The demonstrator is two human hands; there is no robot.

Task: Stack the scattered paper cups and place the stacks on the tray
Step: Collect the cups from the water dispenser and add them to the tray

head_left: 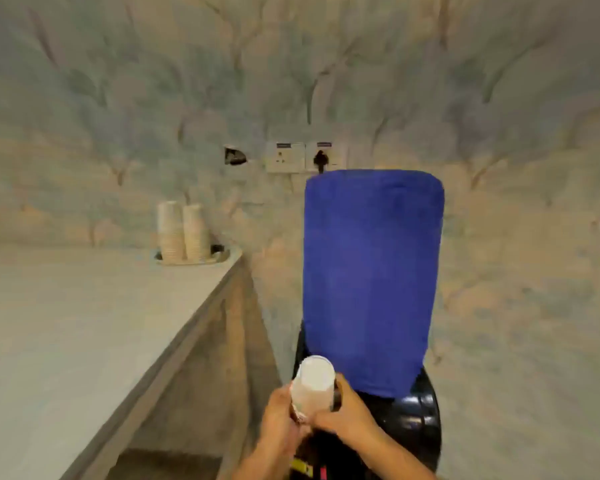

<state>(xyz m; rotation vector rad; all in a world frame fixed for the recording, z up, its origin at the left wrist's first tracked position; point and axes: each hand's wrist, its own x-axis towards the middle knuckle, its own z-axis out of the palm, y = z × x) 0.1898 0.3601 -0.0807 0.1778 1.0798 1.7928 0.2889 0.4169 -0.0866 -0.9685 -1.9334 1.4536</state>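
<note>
Low in the middle of the view I hold a white paper cup stack (315, 382) upside down, its flat bottom toward the camera. My left hand (278, 415) grips its left side and my right hand (345, 412) wraps its right side. Far back on the counter, a round tray (224, 257) carries two tall stacks of paper cups (183, 232), standing bottom up side by side. The cups in my hands are well to the right of the counter, in front of the water dispenser.
A pale counter (84, 323) runs along the left with its edge slanting toward the tray. A water dispenser (413, 420) topped by a blue-covered bottle (371, 278) stands right of it. Wall sockets (305, 156) with one plug sit above.
</note>
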